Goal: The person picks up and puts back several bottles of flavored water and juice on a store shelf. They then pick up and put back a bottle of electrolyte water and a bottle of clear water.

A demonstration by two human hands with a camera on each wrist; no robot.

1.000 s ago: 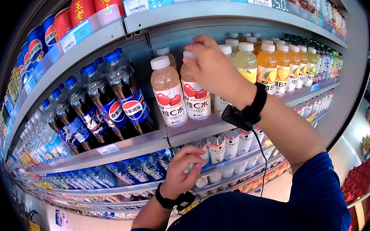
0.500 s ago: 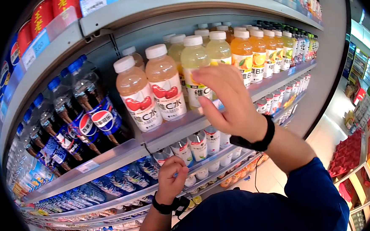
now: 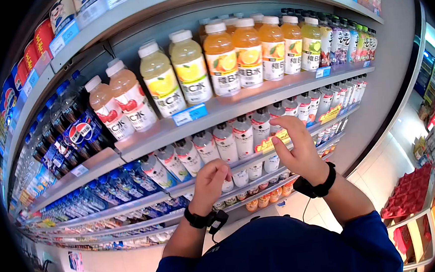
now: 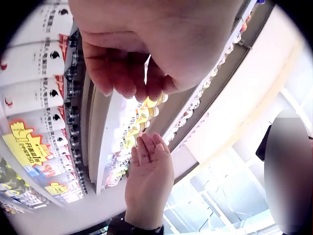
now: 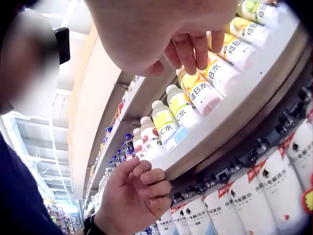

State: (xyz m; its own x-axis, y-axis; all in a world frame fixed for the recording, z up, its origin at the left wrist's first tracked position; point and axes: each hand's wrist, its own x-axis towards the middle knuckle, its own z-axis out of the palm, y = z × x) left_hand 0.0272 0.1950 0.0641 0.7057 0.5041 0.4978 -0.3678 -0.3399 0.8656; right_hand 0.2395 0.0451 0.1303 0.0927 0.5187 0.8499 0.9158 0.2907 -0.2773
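Note:
My right hand (image 3: 300,151) hangs in front of the lower shelf of white-labelled bottles (image 3: 225,143), fingers spread and slightly bent, holding nothing. Lower and to its left, my left hand (image 3: 211,186) holds nothing too; its fingers hang loosely curled, as the right wrist view also shows for the left hand (image 5: 134,196). Above the hands, bottles face front on a shelf: pink ones with cherry labels (image 3: 135,103), pale yellow ones with lemon labels (image 3: 191,75) and orange ones (image 3: 222,66). Neither hand touches a bottle.
Dark cola bottles (image 3: 82,129) stand left of the cherry bottles, with red cans (image 3: 44,37) above them. A blue price tag (image 3: 190,114) is on the shelf edge. Red goods (image 3: 405,192) lie on a rack at the right.
The view has shifted right along the shelf. My right hand has come away from a cherry bottle's cap, passed in front of the lemon bottles and dropped lower. The left hand's fingers have curled in more.

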